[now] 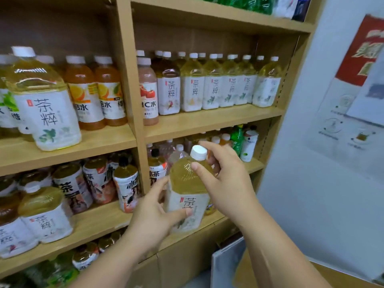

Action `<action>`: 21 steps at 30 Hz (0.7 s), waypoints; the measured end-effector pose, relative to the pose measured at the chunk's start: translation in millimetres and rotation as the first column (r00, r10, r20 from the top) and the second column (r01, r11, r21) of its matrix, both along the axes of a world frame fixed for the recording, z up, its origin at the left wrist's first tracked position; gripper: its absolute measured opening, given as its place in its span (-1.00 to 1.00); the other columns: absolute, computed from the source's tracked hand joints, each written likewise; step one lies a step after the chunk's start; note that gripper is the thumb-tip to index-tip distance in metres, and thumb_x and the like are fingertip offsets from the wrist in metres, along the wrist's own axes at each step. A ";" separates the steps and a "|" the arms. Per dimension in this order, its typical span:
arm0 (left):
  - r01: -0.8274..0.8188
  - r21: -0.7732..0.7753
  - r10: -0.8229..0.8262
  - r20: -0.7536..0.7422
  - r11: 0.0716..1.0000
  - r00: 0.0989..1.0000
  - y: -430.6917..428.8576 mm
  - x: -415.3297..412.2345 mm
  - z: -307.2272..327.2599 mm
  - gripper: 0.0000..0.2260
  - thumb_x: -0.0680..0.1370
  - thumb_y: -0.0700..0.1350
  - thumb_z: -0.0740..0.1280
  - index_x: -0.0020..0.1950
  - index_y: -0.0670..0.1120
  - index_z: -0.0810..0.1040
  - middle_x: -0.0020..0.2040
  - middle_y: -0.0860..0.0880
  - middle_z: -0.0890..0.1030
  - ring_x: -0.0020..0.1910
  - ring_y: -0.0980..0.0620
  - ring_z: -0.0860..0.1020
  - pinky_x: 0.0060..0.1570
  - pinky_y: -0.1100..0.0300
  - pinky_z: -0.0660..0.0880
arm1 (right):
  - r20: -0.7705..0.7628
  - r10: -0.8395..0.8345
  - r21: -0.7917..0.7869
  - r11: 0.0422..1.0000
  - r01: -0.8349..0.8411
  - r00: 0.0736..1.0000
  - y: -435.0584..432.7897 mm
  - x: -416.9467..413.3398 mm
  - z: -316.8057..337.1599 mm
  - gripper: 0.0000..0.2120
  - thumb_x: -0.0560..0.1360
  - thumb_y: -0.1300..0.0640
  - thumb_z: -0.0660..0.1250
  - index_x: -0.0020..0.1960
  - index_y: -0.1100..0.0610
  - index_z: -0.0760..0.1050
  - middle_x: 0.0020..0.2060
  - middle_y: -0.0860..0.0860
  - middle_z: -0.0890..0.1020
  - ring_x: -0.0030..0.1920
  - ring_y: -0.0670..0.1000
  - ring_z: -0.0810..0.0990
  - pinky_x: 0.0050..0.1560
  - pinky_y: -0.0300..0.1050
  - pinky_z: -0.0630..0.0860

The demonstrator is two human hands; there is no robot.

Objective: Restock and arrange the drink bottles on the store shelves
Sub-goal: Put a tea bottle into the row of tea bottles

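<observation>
Bottle: clear plastic tea bottle (187, 190) with yellow-green liquid, a white paper label and a white screw cap (199, 152). It's up in the air in front of the lower right bay of the light wooden shelf unit (207, 119), and I can't see its base resting on any board.
Axis: long axis close to upright, cap end tipped a bit up and to the right, base end down toward the person.
Left hand: left hand (153, 215) wraps the label end from the left side, with the thumb across the front of the label and the other fingers curled behind.
Right hand: right hand (226, 179) pinches the top end. The thumb presses on the shoulder just under the cap and the fingers curve behind the neck.
Key relation: both hands are on it, one at each end, so neither one has to reach. The matching row of white-label tea bottles (228, 88) sits one shelf up, above and a little right of the cap.
My guess: lifting along the axis it's already on gets it there, cap leading.
Risk: that row looks packed tight, so squeezing in could knock a neighbour.
</observation>
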State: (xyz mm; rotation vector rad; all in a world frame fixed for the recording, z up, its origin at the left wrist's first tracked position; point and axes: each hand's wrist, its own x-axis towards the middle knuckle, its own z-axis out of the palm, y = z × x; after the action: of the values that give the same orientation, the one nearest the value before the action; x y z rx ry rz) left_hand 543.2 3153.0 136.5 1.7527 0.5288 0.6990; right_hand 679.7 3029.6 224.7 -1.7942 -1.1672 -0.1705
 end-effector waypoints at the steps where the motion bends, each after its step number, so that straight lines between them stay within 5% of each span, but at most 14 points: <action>1: -0.005 0.005 0.005 0.007 1.000 1.000 -0.8 9.5 4.4 -0.31 0.37 -0.18 0.66 0.34 0.30 0.48 0.13 0.25 0.70 0.06 0.26 0.68 -0.13 0.41 0.60 | -0.015 -0.002 0.020 1.000 0.002 1.000 -1.6 8.8 -1.5 -0.57 0.57 -0.08 0.41 0.43 -0.13 0.47 -0.01 -0.17 0.45 -0.01 -0.19 0.46 -0.02 -0.28 0.46; 5: 0.004 0.005 -0.005 0.049 1.000 0.999 7.3 48.0 22.8 -0.36 0.38 -0.25 0.63 0.25 0.32 0.52 0.12 0.19 0.72 0.06 0.13 0.71 -0.11 0.31 0.64 | -0.088 0.029 0.086 0.996 -0.022 0.996 -1.1 44.0 -5.7 -0.61 0.60 -0.10 0.34 0.42 -0.27 0.45 0.12 -0.14 0.47 0.12 -0.18 0.48 0.10 -0.28 0.48; 10: -0.007 -0.026 0.012 0.168 1.000 0.986 37.1 102.8 54.8 -0.33 0.33 -0.19 0.68 0.33 0.19 0.52 0.16 0.05 0.72 0.12 0.04 0.71 0.02 -0.09 0.68 | -0.165 0.080 0.114 0.992 -0.062 0.983 19.5 94.5 6.9 -0.56 0.63 -0.13 0.30 0.46 -0.43 0.34 0.09 -0.32 0.52 0.16 -0.24 0.53 0.10 -0.48 0.43; 15: -0.017 0.071 -0.002 0.265 0.997 0.964 72.4 162.4 97.8 -0.37 0.23 0.10 0.65 0.26 0.30 0.54 0.10 0.17 0.73 0.07 0.12 0.71 -0.10 0.01 0.71 | -0.216 0.162 0.178 0.976 -0.124 0.963 49.1 146.5 23.5 -0.58 0.64 -0.07 0.30 0.48 -0.25 0.42 0.15 -0.19 0.66 0.18 -0.10 0.64 0.15 0.06 0.66; 21: -0.029 0.220 -0.028 0.250 0.975 0.968 99.1 235.0 132.6 -0.40 0.22 0.20 0.61 0.20 0.39 0.49 0.10 0.28 0.69 0.06 0.22 0.69 -0.09 0.06 0.70 | -0.218 0.068 0.204 0.979 -0.023 0.974 70.6 209.3 30.7 -0.55 0.60 -0.09 0.26 0.49 -0.18 0.43 0.21 -0.11 0.66 0.19 -0.02 0.65 0.12 0.14 0.66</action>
State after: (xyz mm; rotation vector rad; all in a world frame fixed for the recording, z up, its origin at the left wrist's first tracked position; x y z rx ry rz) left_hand 778.2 3252.1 269.1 1.8341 0.2845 0.9965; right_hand 889.0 3100.3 255.4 -1.5633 -0.9925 -0.0540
